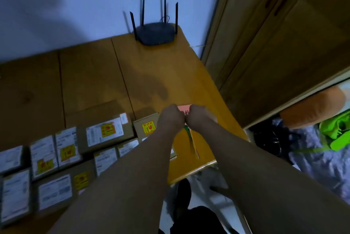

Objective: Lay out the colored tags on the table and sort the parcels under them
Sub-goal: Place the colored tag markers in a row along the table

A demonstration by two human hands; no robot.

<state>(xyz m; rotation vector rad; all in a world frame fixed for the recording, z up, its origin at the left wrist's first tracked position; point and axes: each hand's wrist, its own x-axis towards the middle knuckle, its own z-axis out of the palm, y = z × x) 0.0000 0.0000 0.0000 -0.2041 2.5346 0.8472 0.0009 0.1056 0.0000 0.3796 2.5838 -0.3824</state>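
Observation:
Both my hands meet over the right part of the wooden table [155, 74]. My left hand [170, 118] and my right hand [198, 118] each grip an edge of a pink tag [184, 109] with dark writing on it. Under my wrists lies a small stack of other colored tags [192, 139], showing green and yellow edges. Several cardboard parcels [106, 133] with white labels and yellow-red stickers cover the near left of the table, packed side by side. One parcel [147, 126] sits just left of my left hand.
A black router [155, 34] with several antennas stands at the table's far edge against the wall. Wooden cabinet doors [280, 44] rise on the right. Beyond the table's right edge lie clothes, a bright green item [335, 129] and an orange cushion [312, 105].

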